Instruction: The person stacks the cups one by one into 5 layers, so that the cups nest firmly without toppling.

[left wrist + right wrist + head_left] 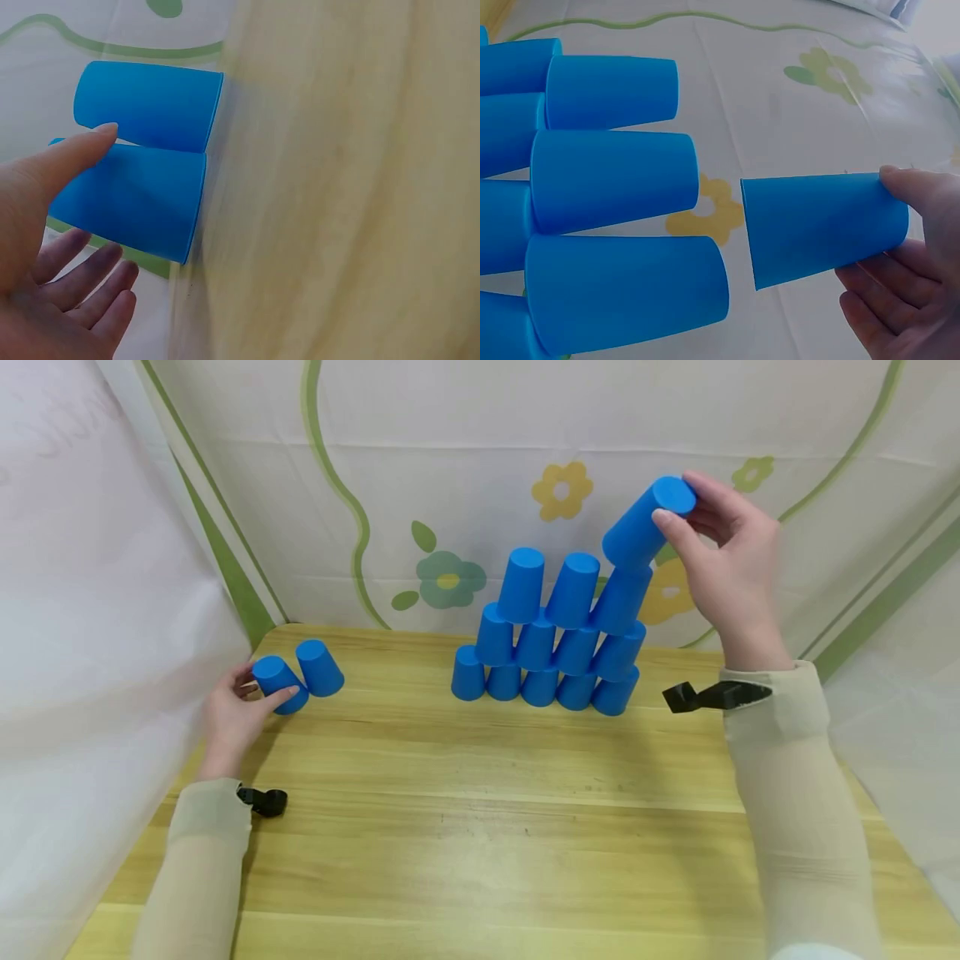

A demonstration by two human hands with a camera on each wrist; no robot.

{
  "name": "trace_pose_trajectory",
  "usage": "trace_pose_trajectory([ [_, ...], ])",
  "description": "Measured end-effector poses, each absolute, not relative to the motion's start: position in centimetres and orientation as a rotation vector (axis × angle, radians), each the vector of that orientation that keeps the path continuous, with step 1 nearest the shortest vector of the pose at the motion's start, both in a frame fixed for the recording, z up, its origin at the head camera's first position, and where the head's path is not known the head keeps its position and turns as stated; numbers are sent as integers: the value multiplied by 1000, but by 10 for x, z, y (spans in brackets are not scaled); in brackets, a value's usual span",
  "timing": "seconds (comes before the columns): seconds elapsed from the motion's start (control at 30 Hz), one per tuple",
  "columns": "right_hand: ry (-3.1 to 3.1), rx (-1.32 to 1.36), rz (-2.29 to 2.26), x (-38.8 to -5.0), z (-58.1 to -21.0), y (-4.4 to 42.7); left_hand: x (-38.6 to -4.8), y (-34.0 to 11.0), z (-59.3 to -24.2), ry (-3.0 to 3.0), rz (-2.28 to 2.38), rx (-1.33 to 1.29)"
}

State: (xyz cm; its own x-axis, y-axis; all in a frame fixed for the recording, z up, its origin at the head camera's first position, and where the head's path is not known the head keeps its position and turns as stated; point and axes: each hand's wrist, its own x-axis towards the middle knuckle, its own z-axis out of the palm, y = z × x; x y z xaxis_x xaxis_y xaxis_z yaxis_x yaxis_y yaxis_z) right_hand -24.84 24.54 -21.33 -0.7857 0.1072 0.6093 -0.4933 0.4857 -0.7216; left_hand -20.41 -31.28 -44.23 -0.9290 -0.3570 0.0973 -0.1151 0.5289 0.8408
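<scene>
In the head view my right hand (738, 556) pinches a blue cup (641, 527) near its base, thumb on one side and fingers on the other. That cup is mouth down and tilted, above the right end of a stack of upturned blue cups (573, 589). The right wrist view shows a gap between the held cup (821, 225) and the stacked cups (630, 292). My left hand (236, 714) is around an upturned cup (277, 681) standing on the table, its thumb across the front. In the left wrist view the other fingers (97, 292) are loose, mostly apart from the cup.
A second upturned cup (321, 668) stands right beside the one at my left hand. The stack rises in three tiers near the back of the wooden table (480, 843). Behind it hangs a flowered cloth (465, 468), with white cloth (90, 635) at the left.
</scene>
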Motion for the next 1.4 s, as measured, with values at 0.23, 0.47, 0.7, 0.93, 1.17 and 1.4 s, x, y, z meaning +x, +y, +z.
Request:
trace_pose_trajectory([
  [0.23,-2244,287,1323,-268,-213,242,-207,-314,-444,-2543,-1342,396],
  [0.47,-2275,323,1306,-278,-215,239,-203,-317,-440,-2512,-1350,410],
  [0.7,-2287,327,1304,-279,-218,239,-194,-311,-408,-2247,-1364,382],
  [0.93,-2292,320,1297,-282,-220,240,-192,-285,-374,-2122,-1333,200],
  [1.17,-2280,312,1303,-283,-223,241,-195,-244,-350,-2071,-1301,-93],
  [1.4,-2272,307,1324,-283,-228,244,-202,-202,-328,-2096,-1299,-305],
])
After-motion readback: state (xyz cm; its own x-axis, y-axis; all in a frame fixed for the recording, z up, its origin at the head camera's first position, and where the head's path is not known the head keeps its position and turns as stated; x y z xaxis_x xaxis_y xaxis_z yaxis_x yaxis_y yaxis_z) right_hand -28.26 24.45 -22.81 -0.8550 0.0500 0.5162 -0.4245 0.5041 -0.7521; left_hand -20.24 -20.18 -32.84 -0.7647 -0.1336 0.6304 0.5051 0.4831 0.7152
